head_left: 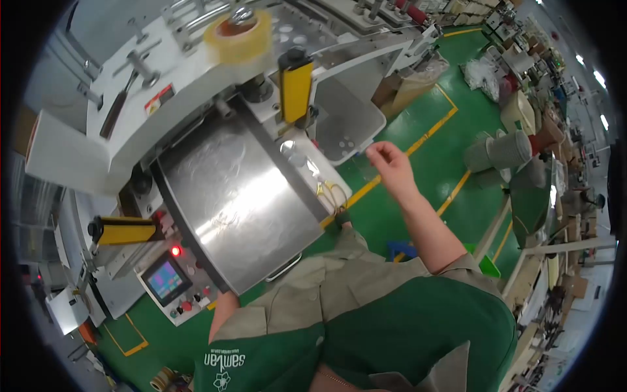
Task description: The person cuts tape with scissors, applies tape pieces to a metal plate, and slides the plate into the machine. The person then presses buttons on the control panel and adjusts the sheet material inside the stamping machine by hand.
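Note:
My right hand (392, 171) is raised over the floor beside the machine, near the grey plastic bin (375, 121). Its thumb and fingers are pinched together; a faint clear piece seems to hang at the fingertips, too indistinct to name. Of my left arm, only the forearm (225, 308) shows, below the lower edge of the shiny metal plate (241, 189); the left hand's fingers are hidden there. Crumpled clear film (219, 157) appears to lie on the plate. Yellow-handled scissors (332, 195) rest on a white side ledge (320, 163), close to a small round metallic piece (292, 153).
A control panel with a lit touchscreen (166, 281) stands left of the plate. Yellow-and-black upright guards (296, 85) flank the machine. A tape roll (238, 36) sits on top. Small round pieces lie in the grey bin. Grey buckets (509, 150) stand at right.

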